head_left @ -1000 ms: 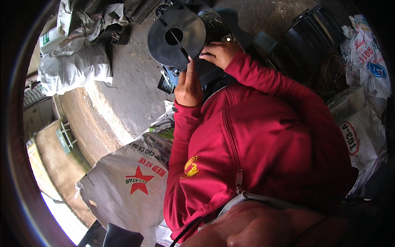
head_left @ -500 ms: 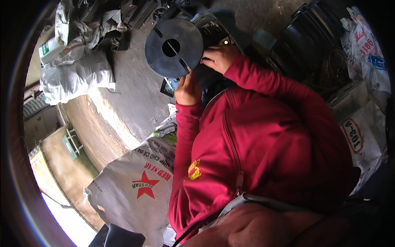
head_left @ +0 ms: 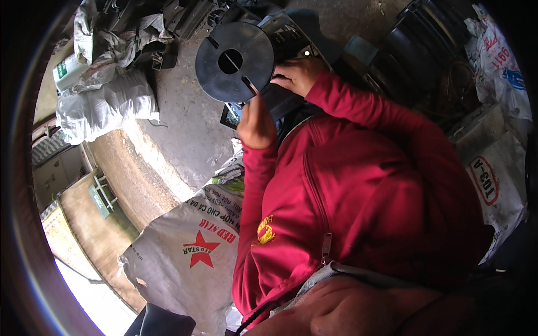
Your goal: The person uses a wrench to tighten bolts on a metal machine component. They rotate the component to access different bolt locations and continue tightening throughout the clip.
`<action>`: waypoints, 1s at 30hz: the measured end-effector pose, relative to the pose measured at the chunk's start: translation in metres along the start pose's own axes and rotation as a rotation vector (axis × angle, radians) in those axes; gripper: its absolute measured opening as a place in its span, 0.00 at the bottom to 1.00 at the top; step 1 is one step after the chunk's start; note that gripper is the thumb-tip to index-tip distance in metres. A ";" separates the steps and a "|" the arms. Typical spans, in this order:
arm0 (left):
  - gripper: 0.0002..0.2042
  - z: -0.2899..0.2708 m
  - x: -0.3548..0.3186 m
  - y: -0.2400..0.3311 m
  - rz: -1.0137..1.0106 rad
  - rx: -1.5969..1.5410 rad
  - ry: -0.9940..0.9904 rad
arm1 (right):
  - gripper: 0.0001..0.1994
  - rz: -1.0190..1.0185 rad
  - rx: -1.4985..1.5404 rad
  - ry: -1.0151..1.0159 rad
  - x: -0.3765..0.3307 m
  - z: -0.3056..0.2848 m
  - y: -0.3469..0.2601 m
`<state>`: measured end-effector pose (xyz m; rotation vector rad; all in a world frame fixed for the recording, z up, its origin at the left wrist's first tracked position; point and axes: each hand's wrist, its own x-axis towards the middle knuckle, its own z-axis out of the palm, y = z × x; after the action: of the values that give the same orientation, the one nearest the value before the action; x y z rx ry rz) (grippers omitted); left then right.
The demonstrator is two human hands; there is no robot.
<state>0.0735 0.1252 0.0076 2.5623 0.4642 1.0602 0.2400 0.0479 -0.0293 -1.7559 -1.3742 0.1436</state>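
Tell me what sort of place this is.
Probably a small workshop or work shed: a slotted black disc is in front of the person, a large whitish sack with red print is nearby, and the grey floor looks worn.

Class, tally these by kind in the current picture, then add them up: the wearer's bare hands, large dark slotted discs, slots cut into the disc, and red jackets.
Bare hands: 2 (left hand, right hand)
Large dark disc: 1
Slots in the disc: 2
Red jacket: 1
Total: 6
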 end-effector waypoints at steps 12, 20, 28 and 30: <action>0.27 0.003 -0.009 -0.009 -0.038 0.070 -0.152 | 0.08 -0.006 -0.026 -0.036 -0.001 0.003 0.000; 0.23 0.010 -0.009 -0.011 -0.073 0.061 -0.149 | 0.09 -0.005 -0.023 0.003 0.004 0.002 0.003; 0.17 -0.016 -0.024 -0.002 -0.511 -0.622 -0.129 | 0.13 -0.080 0.138 0.246 -0.002 -0.071 -0.006; 0.16 -0.026 -0.041 -0.001 -0.851 -1.100 -0.146 | 0.18 0.060 -0.007 0.197 0.011 -0.115 -0.004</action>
<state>0.0269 0.1134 -0.0001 1.2435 0.6091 0.5319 0.3062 -0.0068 0.0476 -1.7680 -1.1824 -0.0018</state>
